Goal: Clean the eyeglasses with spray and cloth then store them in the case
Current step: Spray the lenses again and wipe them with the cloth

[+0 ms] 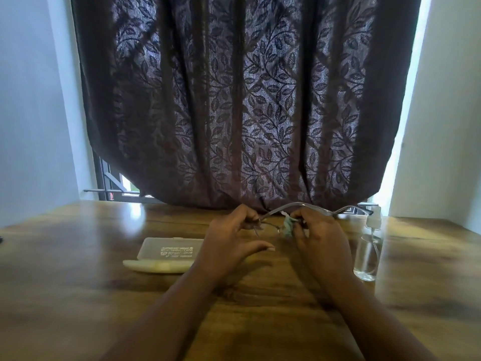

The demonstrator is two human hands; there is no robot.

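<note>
We hold the eyeglasses [270, 225] above the counter [78, 282], just in front of the curtain [247, 100]. Our left hand [229, 241] pinches one end of the frame, thumb stretched out. Our right hand [321, 238] pinches a pale cloth [288, 226] against the lens. The open case [166, 254] lies left of the eyeglasses, the spray bottle [368, 246] stands right of them.

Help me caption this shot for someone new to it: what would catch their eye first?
The dark leaf-patterned curtain fills the upper frame behind the wooden table. Below it, at centre, the left hand holds the eyeglasses while the right hand rubs them with a cloth. The case lies left, the spray bottle stands right.
</note>
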